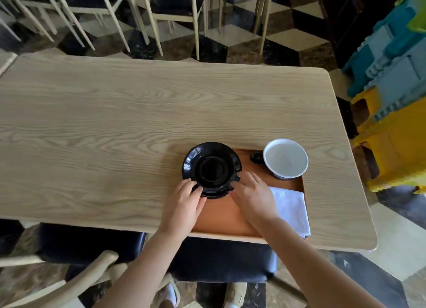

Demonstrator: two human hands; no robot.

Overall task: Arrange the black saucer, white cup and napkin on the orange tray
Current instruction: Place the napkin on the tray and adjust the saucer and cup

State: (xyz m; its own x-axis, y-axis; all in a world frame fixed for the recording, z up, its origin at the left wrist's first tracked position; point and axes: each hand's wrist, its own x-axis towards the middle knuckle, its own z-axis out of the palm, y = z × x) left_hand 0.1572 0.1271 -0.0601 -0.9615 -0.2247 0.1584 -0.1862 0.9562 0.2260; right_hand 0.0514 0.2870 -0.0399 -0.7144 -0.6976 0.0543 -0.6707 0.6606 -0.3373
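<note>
Café dining room: wooden table (161, 104), rows of chairs (177, 5), checkered floor (283, 37).

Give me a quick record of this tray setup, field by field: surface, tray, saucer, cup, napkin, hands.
surface: light wooden table
tray: orange wooden tray, at table's near edge
saucer: glossy black round saucer, over tray's far left corner
cup: white cup, upright, tray's far right corner
napkin: white folded napkin, tray's right side
left hand: fingers on saucer's near rim
right hand: fingers at saucer's near rim

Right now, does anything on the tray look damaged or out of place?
The black saucer overhangs the orange tray's far-left corner. The napkin sticks out past the near-right edge. No damage is visible.
</note>
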